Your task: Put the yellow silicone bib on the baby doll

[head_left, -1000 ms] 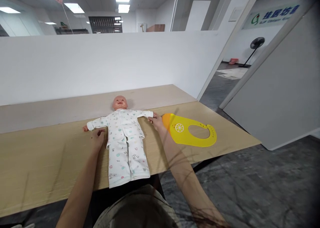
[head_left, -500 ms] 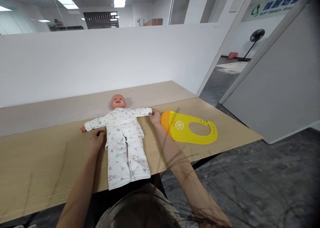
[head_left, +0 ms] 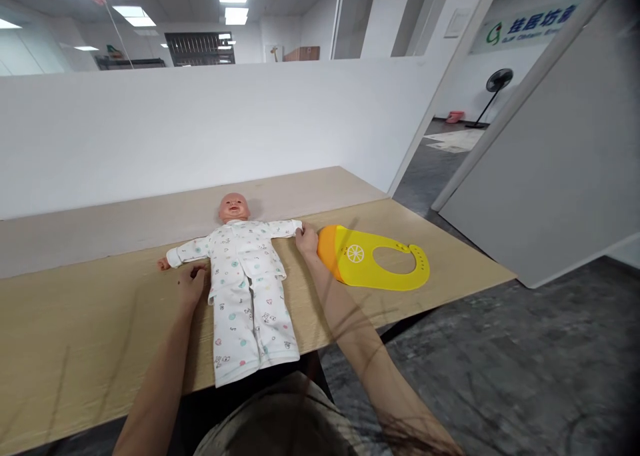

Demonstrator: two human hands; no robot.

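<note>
A baby doll point(head_left: 245, 256) lies on its back on the table, arms spread, in a white printed top and matching trousers. Its bald head point(head_left: 234, 207) points away from me, and its trouser legs reach the table's near edge. My right hand point(head_left: 307, 241) is closed around the doll's hand at the sleeve cuff, on the right. Low beside the doll's left-hand flank rests my left hand point(head_left: 191, 285), its fingers loosely curled with a gap at the thumb and nothing visible in them. A yellow bib point(head_left: 364, 276) with an orange pocket lies flat, close to my right hand.
The wooden table point(head_left: 100, 336) runs along a low white partition point(head_left: 175, 129). To the right are a grey panel point(head_left: 545, 156) and a doorway with a standing fan point(head_left: 499, 81) and a pink bin point(head_left: 455, 117) beyond.
The view has shifted slightly, so everything sits a little lower and to the left. Both hands keep about the same places beside the doll; the doll and bib have not moved.
</note>
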